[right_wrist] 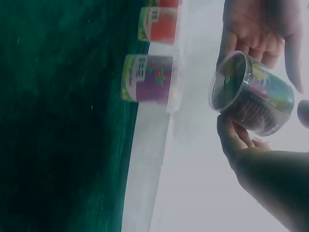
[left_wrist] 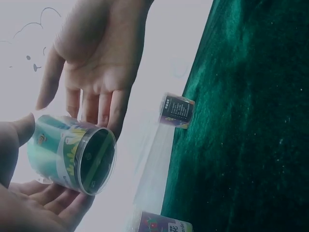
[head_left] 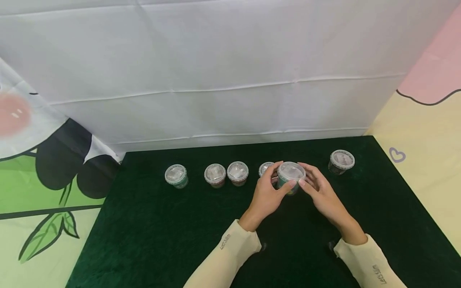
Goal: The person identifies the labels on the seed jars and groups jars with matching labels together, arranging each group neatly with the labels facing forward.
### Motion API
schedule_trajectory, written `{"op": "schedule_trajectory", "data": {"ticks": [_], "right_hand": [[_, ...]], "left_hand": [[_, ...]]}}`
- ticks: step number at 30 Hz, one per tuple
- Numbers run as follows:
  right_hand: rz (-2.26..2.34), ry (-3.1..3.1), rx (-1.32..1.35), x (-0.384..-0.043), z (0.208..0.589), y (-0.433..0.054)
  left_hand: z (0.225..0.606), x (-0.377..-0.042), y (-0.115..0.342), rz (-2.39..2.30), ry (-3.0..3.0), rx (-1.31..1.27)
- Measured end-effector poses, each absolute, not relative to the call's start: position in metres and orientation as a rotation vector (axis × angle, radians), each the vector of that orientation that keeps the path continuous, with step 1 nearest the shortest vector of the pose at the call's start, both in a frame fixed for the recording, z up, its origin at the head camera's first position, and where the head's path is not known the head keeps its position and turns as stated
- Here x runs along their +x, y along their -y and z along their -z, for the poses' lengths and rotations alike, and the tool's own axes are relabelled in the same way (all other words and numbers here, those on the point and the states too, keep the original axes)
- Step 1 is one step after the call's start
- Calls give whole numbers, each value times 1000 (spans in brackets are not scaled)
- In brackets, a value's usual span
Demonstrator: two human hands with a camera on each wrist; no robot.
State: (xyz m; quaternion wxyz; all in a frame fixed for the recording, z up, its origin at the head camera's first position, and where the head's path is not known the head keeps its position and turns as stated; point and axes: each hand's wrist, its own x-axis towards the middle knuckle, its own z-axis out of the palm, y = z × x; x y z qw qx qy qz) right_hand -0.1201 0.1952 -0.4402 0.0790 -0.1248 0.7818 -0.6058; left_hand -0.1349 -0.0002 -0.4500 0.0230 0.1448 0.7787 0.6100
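Observation:
Both hands hold one clear plastic tub (head_left: 291, 171) with a translucent lid and a teal printed label. My left hand (head_left: 267, 192) grips its left side, thumb on the near face. From the right, my right hand (head_left: 322, 196) grips the same tub, its thumb also on the near face. In the left wrist view the tub (left_wrist: 58, 150) hangs above the green cloth, its clear round base showing. The right wrist view shows the tub (right_wrist: 263, 99) between the fingers of both hands. Just behind the left hand, another lidded tub (head_left: 265, 167) is partly hidden.
A dark green cloth (head_left: 162, 240) covers the table. Along its back stand a teal-labelled tub (head_left: 176, 176) and two reddish-brown tubs (head_left: 215, 175) to the left, plus a dark tub (head_left: 341, 161) to the right. A white curtain (head_left: 216, 112) hangs behind.

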Motion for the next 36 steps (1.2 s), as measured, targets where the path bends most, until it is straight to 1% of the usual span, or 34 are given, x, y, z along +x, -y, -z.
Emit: {"op": "schedule_trajectory", "data": {"ticks": [3, 12, 23, 36], "right_hand": [[1809, -2343, -375, -120, 441, -188], [1824, -2314, -415, -123, 444, -174], [1823, -2228, -474, -123, 447, -165], [1824, -2221, -450, -121, 454, -146]], "left_hand": [[450, -132, 4, -1928, -2395, 427], [454, -131, 21, -1974, -2337, 475], [458, -131, 45, -1920, -2284, 424], [455, -120, 63, -1975, -2278, 333]]}}
